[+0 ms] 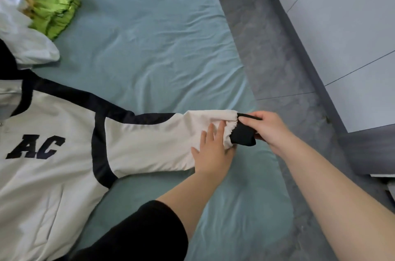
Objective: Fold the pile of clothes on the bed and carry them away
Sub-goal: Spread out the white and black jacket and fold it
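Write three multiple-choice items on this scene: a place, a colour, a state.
1. The crumpled bright green garment lies: A on the floor; B on the teal bed sheet, far left; C in a hand.
2. The white jacket's elastic sleeve cuff is: A black; B red; C green.
3. The right hand: A hangs idle; B lies flat; C pinches the cuff.
B, it rests on the sheet; A, its fabric shows black; C, fingers curl round it.
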Tool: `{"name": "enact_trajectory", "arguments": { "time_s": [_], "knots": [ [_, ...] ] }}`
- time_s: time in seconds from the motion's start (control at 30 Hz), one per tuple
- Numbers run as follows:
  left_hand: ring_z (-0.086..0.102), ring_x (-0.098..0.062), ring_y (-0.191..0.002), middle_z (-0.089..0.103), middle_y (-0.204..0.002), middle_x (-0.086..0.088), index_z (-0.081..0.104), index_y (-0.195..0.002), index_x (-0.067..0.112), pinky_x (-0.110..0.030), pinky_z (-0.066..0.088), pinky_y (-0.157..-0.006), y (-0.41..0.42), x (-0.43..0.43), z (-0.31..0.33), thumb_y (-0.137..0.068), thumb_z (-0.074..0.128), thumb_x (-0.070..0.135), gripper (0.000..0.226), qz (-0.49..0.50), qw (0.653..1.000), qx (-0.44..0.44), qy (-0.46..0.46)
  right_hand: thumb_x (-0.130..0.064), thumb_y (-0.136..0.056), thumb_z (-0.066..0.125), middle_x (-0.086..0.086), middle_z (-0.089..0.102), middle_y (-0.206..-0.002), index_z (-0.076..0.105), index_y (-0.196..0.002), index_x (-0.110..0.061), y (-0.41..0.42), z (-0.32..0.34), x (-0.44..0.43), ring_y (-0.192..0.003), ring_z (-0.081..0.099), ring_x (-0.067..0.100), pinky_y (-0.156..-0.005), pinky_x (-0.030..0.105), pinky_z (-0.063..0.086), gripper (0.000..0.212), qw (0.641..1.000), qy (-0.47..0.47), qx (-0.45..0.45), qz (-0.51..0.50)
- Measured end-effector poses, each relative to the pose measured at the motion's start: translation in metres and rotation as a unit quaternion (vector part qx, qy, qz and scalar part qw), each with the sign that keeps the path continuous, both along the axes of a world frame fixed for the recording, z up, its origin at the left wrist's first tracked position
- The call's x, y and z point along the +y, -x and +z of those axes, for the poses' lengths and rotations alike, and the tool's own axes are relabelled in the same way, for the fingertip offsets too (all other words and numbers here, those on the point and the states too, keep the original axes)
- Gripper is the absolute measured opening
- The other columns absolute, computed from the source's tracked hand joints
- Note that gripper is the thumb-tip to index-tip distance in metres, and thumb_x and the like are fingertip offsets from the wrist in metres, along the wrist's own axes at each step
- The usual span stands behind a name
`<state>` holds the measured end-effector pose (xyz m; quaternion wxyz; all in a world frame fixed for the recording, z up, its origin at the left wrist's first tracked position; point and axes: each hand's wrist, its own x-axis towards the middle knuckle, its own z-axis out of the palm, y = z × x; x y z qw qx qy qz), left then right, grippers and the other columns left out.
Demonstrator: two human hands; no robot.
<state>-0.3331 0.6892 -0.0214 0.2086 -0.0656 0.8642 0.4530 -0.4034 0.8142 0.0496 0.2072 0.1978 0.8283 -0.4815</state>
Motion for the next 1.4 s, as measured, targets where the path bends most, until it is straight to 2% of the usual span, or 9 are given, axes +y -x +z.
{"name": "enact_trajectory", "arguments": {
  "time_s": [0.1, 0.23, 0.4, 0.57, 0.7, 0.8, 0.97, 1.17, 1.4],
  "knots": [
    [0.039, -0.006, -0.133, 0.040, -0.149, 0.013, 0.031, -0.146, 0.035, -0.029, 0.035, -0.103, -0.001, -0.003, 0.005, -0.090, 0.057, 0.029, 0.062, 0.094, 0.986, 0.062, -0.120, -0.034, -0.088, 0.067, -0.001, 0.071, -0.078, 0.069, -0.084, -0.017, -0.007, -0.006, -0.007, -0.070, 0.066, 0.011, -0.057, 0.021, 0.050, 0.018, 0.993, 0.087, -0.007, -0.075],
    [0.058, -0.010, -0.091, 0.064, -0.108, 0.005, 0.055, -0.121, 0.034, -0.027, 0.045, -0.078, 0.004, -0.041, 0.005, -0.087, 0.055, 0.022, 0.037, 0.166, 0.971, 0.024, -0.169, -0.049, -0.098, 0.041, 0.003, 0.066, -0.068, 0.066, -0.094, -0.012, -0.037, -0.035, -0.026, -0.055, 0.063, 0.014, -0.055, 0.025, 0.045, 0.044, 0.940, 0.215, -0.060, -0.257],
    [0.060, -0.006, -0.086, 0.064, -0.092, 0.010, 0.059, -0.096, 0.033, -0.020, 0.042, -0.069, 0.001, -0.120, -0.006, -0.083, 0.061, 0.023, 0.016, 0.235, 0.960, 0.042, -0.143, -0.073, -0.088, 0.016, 0.010, 0.074, -0.083, 0.064, -0.100, -0.006, -0.123, -0.104, -0.118, -0.071, 0.068, 0.020, -0.064, 0.028, 0.043, 0.083, 0.893, 0.280, -0.328, -0.131],
    [0.059, -0.006, -0.072, 0.064, -0.079, 0.009, 0.058, -0.094, 0.030, -0.023, 0.045, -0.060, -0.021, -0.233, -0.021, -0.086, 0.064, 0.026, 0.011, 0.357, 0.928, -0.002, -0.105, -0.078, -0.075, 0.043, 0.006, 0.071, -0.114, 0.056, -0.123, -0.014, -0.159, -0.132, -0.228, -0.107, 0.066, 0.021, -0.084, 0.038, 0.049, 0.080, 0.790, 0.467, -0.308, -0.250],
    [0.058, -0.012, -0.072, 0.062, -0.077, 0.004, 0.055, -0.077, 0.030, -0.024, 0.043, -0.058, -0.049, -0.332, -0.030, -0.084, 0.070, 0.033, 0.017, 0.410, 0.907, -0.043, -0.086, -0.062, -0.076, 0.063, 0.009, 0.064, -0.119, 0.058, -0.119, -0.014, -0.156, -0.141, -0.274, -0.108, 0.059, 0.022, -0.088, 0.038, 0.047, 0.064, 0.732, 0.498, -0.213, -0.414],
    [0.054, -0.016, -0.065, 0.058, -0.069, 0.001, 0.058, -0.077, 0.021, -0.028, 0.043, -0.059, -0.074, -0.408, -0.041, -0.084, 0.072, 0.028, 0.017, 0.452, 0.885, -0.068, -0.087, -0.042, -0.082, 0.069, 0.008, 0.064, -0.121, 0.062, -0.114, -0.016, -0.162, -0.146, -0.303, -0.107, 0.061, 0.023, -0.082, 0.039, 0.051, 0.042, 0.730, 0.486, -0.195, -0.439],
    [0.058, -0.018, -0.073, 0.060, -0.089, -0.004, 0.052, -0.107, 0.017, -0.032, 0.051, -0.069, -0.113, -0.509, -0.056, -0.092, 0.061, 0.008, 0.020, 0.478, 0.860, -0.120, -0.132, -0.021, -0.085, 0.067, 0.009, 0.068, -0.117, 0.062, -0.112, -0.013, -0.182, -0.148, -0.366, -0.106, 0.062, 0.024, -0.084, 0.040, 0.051, 0.028, 0.746, 0.475, -0.233, -0.404],
    [0.056, -0.023, -0.067, 0.062, -0.083, -0.011, 0.062, -0.097, 0.009, -0.035, 0.049, -0.066, -0.142, -0.601, -0.056, -0.088, 0.066, 0.011, 0.010, 0.496, 0.861, -0.094, -0.065, -0.013, -0.090, 0.062, 0.012, 0.072, -0.107, 0.062, -0.112, -0.010, -0.186, -0.151, -0.436, -0.101, 0.066, 0.028, -0.077, 0.042, 0.053, 0.022, 0.772, 0.458, -0.263, -0.354],
    [0.063, -0.024, -0.086, 0.067, -0.094, -0.005, 0.062, -0.106, 0.016, -0.040, 0.053, -0.090, -0.153, -0.667, -0.053, -0.088, 0.067, 0.013, 0.020, 0.538, 0.841, -0.035, -0.052, -0.011, -0.093, 0.059, 0.008, 0.068, -0.106, 0.062, -0.104, -0.010, -0.182, -0.161, -0.506, -0.093, 0.066, 0.024, -0.084, 0.039, 0.053, 0.012, 0.811, 0.426, -0.268, -0.299]
  ]
}}
